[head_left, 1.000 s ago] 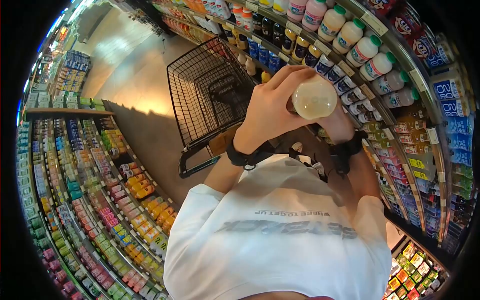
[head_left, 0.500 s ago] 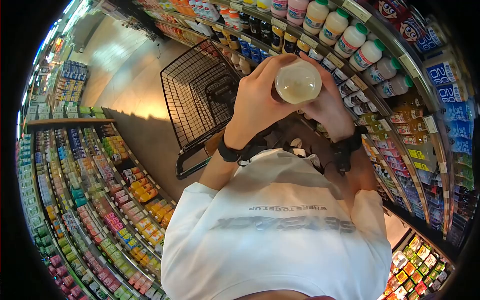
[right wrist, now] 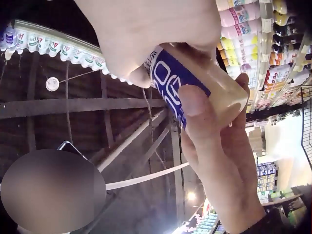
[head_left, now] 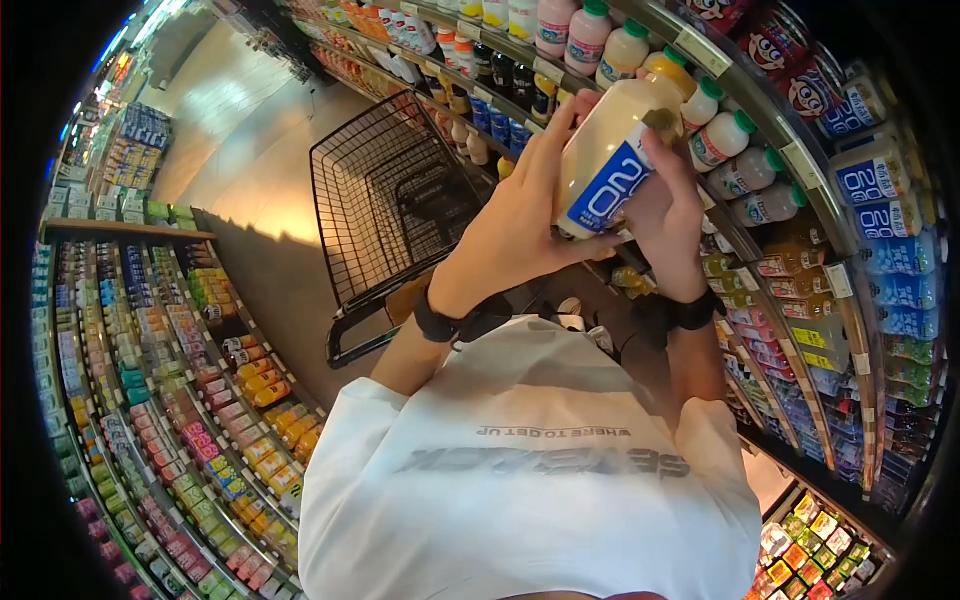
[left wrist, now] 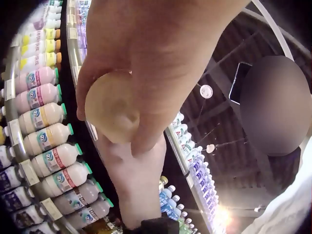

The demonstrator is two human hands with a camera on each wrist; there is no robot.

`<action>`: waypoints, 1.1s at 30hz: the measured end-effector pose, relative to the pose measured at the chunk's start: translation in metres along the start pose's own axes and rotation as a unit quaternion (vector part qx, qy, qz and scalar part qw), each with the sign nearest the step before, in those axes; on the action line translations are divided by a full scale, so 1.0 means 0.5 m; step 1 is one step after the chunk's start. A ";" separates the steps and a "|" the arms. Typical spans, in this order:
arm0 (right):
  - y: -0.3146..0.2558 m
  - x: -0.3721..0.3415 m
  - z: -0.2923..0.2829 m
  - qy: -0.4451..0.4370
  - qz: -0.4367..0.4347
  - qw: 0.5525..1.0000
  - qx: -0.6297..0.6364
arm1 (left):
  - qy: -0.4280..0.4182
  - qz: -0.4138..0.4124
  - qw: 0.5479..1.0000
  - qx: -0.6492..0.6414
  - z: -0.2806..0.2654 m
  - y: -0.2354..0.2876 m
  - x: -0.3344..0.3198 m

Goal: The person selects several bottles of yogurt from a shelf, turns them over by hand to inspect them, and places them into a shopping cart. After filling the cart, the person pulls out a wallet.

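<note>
Both hands hold a bottle of pale yellowish liquid with a blue-and-white label (head_left: 607,187), tilted with its base toward me in the head view. My left hand (head_left: 505,225) wraps its fingers and thumb around the base end. On the opposite side, my right hand (head_left: 672,225) grips it, thumb lying along the label. In the left wrist view, the rounded base of the bottle (left wrist: 109,105) shows between the left hand's fingers and thumb. The right wrist view has the label (right wrist: 170,87) between the two hands, with the right palm covering the far end.
A black wire shopping cart (head_left: 375,200) stands ahead to the left. Shelves of green-capped bottles (head_left: 725,140) rise close by the right hand. Larger bottles with similar blue labels (head_left: 868,182) sit farther right. Another drinks shelf (head_left: 190,400) runs along the left.
The bottle has tipped from base-on to showing its side and label. My right hand has shifted its hold, its thumb now on the label. Shelves and cart sit slightly farther left in view.
</note>
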State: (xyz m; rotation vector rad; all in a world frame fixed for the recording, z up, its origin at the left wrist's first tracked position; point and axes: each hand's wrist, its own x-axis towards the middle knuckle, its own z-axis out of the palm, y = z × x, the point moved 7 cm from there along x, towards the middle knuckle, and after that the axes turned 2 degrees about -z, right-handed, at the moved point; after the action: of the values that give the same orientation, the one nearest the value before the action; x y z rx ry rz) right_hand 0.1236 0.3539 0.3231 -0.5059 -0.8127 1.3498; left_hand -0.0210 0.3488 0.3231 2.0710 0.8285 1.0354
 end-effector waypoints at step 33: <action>0.046 -0.040 0.004 -0.057 -0.093 0.910 -0.400 | 0.144 -0.022 0.987 -0.067 -0.070 -0.022 0.038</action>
State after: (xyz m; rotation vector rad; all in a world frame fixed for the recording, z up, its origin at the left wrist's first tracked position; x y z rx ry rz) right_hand 0.1071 0.3382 0.3030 -0.9605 -1.4818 0.8283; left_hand -0.0440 0.3794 0.3388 1.8072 0.9138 1.3487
